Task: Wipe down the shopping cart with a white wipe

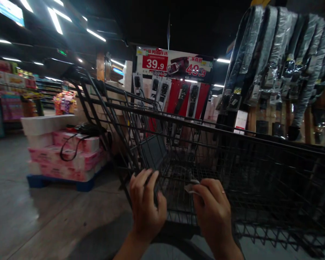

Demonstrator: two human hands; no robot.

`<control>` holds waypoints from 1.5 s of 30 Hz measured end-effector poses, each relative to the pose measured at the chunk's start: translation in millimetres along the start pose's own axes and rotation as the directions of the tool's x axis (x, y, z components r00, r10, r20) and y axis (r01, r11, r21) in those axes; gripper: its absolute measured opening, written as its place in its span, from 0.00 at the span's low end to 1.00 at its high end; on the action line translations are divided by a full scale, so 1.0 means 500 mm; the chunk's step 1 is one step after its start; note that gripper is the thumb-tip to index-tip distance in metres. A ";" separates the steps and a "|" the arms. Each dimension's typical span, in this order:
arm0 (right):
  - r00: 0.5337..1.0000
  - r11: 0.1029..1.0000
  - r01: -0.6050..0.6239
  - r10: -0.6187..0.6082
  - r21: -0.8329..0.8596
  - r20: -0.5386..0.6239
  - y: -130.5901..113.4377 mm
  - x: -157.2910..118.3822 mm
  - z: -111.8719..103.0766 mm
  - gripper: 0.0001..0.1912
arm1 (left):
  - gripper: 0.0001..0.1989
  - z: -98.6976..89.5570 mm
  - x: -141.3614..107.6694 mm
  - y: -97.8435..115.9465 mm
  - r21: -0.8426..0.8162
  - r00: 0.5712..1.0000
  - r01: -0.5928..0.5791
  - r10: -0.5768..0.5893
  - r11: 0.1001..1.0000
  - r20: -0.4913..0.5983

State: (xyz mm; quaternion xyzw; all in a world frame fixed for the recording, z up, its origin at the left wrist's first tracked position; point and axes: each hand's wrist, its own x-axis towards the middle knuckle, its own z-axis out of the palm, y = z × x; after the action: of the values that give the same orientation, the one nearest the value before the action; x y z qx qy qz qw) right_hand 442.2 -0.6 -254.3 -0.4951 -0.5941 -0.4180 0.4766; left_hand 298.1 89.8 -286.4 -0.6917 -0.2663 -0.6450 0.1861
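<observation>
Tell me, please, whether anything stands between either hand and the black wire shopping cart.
At the right hand, a small, crumpled, pale piece pinched at the fingertips shows in front of the cart. At the left hand, nothing visible stands in the way, though the area under its fingers is too dark to tell.

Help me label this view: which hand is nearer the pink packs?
Left. The left hand is just right of the pink packs; the right hand is farther right.
</observation>
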 end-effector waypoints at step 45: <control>0.995 0.997 0.079 -0.079 -0.013 -0.062 -0.112 0.129 0.086 0.08 | 0.25 0.005 -0.025 -0.032 0.027 0.998 -0.042 0.041 0.999 0.051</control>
State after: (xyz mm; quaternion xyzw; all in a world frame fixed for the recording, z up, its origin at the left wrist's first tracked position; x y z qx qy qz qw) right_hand 376.7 44.2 -200.8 -0.4604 -0.5959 -0.4549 0.4754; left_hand 290.1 102.2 -300.4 -0.7105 -0.2657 -0.6194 0.2024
